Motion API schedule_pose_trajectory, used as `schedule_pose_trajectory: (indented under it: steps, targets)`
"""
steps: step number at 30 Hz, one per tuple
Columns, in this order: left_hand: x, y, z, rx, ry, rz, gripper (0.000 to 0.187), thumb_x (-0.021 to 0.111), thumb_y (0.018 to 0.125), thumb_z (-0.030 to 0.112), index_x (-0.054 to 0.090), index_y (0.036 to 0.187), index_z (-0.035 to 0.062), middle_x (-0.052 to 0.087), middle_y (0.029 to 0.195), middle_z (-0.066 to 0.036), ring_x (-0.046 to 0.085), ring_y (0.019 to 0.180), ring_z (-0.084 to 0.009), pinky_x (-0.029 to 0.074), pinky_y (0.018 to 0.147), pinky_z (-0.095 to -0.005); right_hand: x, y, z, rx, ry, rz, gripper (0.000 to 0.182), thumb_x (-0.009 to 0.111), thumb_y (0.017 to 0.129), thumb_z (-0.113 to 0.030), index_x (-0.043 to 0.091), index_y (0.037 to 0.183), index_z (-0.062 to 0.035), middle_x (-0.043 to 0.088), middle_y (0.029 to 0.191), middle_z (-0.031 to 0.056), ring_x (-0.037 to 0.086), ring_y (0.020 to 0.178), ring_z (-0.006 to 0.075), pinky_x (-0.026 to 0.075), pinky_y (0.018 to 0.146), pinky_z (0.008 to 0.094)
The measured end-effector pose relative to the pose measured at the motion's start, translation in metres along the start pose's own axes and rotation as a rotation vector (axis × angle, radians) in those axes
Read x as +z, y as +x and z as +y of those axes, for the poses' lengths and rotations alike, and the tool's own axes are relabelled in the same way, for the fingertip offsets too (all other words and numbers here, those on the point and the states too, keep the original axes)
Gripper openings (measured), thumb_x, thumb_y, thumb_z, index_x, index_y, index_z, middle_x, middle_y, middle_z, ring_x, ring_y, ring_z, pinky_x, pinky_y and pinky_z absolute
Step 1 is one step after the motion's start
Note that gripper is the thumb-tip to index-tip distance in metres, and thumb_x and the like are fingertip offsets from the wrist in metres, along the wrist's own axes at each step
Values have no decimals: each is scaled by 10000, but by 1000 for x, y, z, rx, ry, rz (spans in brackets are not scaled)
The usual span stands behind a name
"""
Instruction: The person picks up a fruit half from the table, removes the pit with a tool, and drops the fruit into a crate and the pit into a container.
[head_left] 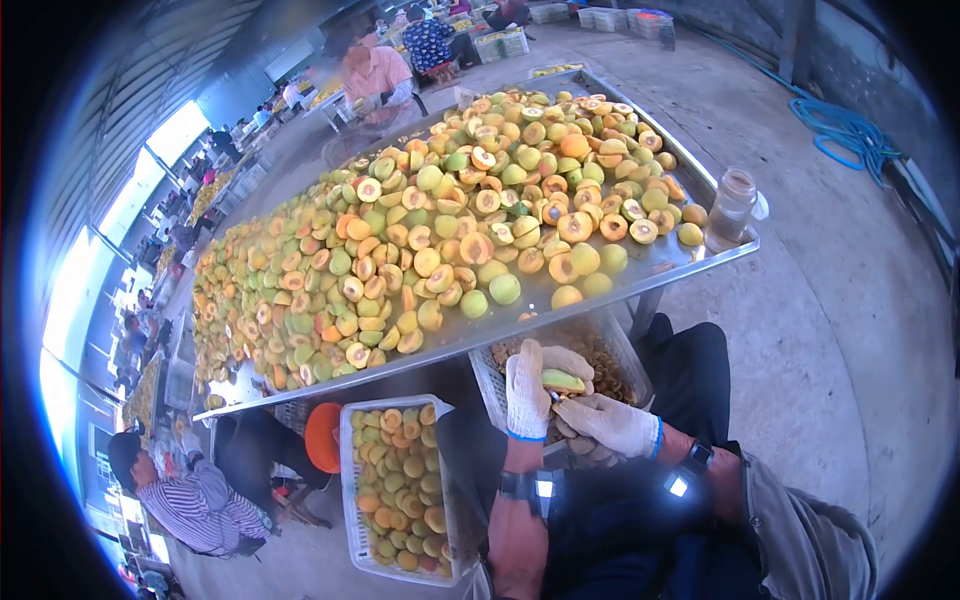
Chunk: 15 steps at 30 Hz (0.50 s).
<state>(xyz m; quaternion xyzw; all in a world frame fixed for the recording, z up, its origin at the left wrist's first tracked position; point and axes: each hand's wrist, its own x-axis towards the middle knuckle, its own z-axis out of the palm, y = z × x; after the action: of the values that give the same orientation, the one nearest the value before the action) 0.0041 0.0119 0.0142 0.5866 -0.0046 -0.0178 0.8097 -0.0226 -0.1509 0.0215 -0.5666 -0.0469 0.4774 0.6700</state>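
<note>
Table (690, 262): a long metal tray-top running from the lower left to the upper right, heaped with halved and whole yellow-green fruit (430, 230); its near rim passes just above the hands.
Floor (830, 330): bare concrete to the right of the table, with open room beside the person's knee; a blue hose (845, 130) lies coiled well apart at the upper right.
White crate (352, 500): sits low at the person's left, filled with cut fruit halves; its bottom edge is partly cut off by the person's arm.
Pit basket (625, 345): a mesh basket under the table's edge, right behind the hands, holding brown stones; its near side is hidden by the gloves.
Jar (731, 208): stands upright at the table's right corner, close to the rim.
Left hand (528, 392): in a white glove, fingers curled around the held fruit (563, 380), gripping it from the left.
Right hand (610, 424): gloved, closed just below and to the right of the fruit, touching it; what it grips is too small to make out.
Held fruit: a yellow-green piece over the basket, long axis roughly level, pointing right; mostly covered by fingers.
Other people: seated at far left and beyond the table, well apart.
</note>
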Motion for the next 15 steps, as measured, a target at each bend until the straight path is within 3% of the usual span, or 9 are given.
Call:
schedule_pose_trajectory:
  steps: [2, 4, 6, 7, 8, 10, 12, 14, 15]
  targets:
    - [-4, 5, -7, 110, -53, -148, 809, 270, 1100, 564, 699, 790, -48, 702, 731, -190, 678, 651, -292, 559, 624, -370, -8, 6, 9, 3, 87, -71, 441, 487, 1081, -511, 526, 813, -162, 473, 648, -54, 435, 483, 52, 359, 411, 228]
    - [1, 1, -14, 60, -178, -75, 805, 279, 1095, 575, 693, 786, -42, 694, 736, -193, 669, 665, -300, 555, 636, -377, -13, 12, 13, 4, 178, -137, 439, 491, 1084, -502, 532, 814, -158, 474, 650, -55, 436, 483, 51, 356, 413, 225]
    - [0, -1, -17, 9, -304, 0, 801, 288, 1091, 585, 686, 781, -37, 686, 741, -197, 661, 679, -308, 551, 648, -383, -14, 16, 16, -227, 88, -133, 434, 488, 1099, -461, 523, 795, -153, 460, 643, -55, 420, 475, 50, 334, 407, 216]
    - [-2, 0, -17, -24, -392, 51, 775, 306, 1086, 594, 682, 828, -34, 681, 767, -201, 656, 679, -320, 553, 652, -396, -14, 15, 18, -76, 338, -181, 423, 490, 1107, -413, 526, 783, -144, 484, 645, -51, 431, 464, 52, 323, 396, 212]
    - [-4, 2, -16, -55, -481, 103, 753, 325, 1082, 602, 678, 875, -30, 676, 793, -205, 652, 679, -332, 555, 656, -410, -18, 18, 23, -72, 334, -183, 423, 490, 1107, -413, 526, 783, -144, 484, 645, -51, 431, 464, 52, 323, 396, 212]
    - [-1, 3, -18, -30, -553, 165, 703, 357, 1075, 608, 665, 997, -19, 680, 911, -209, 666, 769, -350, 558, 656, -426, -23, 31, 32, -54, 721, -331, 426, 500, 1103, -434, 537, 792, -146, 524, 647, -44, 458, 462, 56, 321, 385, 208]
    - [-15, 16, -37, -24, -577, 349, 689, 352, 1073, 623, 634, 1117, -4, 680, 1026, -195, 671, 867, -356, 575, 683, -454, -16, 31, 23, -24, 748, -252, 463, 514, 1079, -529, 543, 804, -157, 529, 618, -38, 455, 425, 66, 321, 365, 212]
    - [-36, 16, -45, -42, -652, 336, 598, 433, 1077, 564, 605, 1196, 4, 677, 1098, -170, 675, 964, -348, 590, 738, -464, -16, 40, 26, 5, 447, 195, 470, 478, 1054, -626, 494, 864, -196, 405, 600, -57, 318, 383, 47, 226, 326, 210]
    - [-44, 19, -43, 1, -639, 362, 547, 485, 1073, 516, 584, 1241, 5, 676, 1104, -166, 681, 968, -342, 593, 759, -464, -10, 44, 22, -11, 417, 354, 465, 513, 1028, -658, 502, 870, -221, 430, 618, -58, 344, 377, 50, 247, 324, 209]
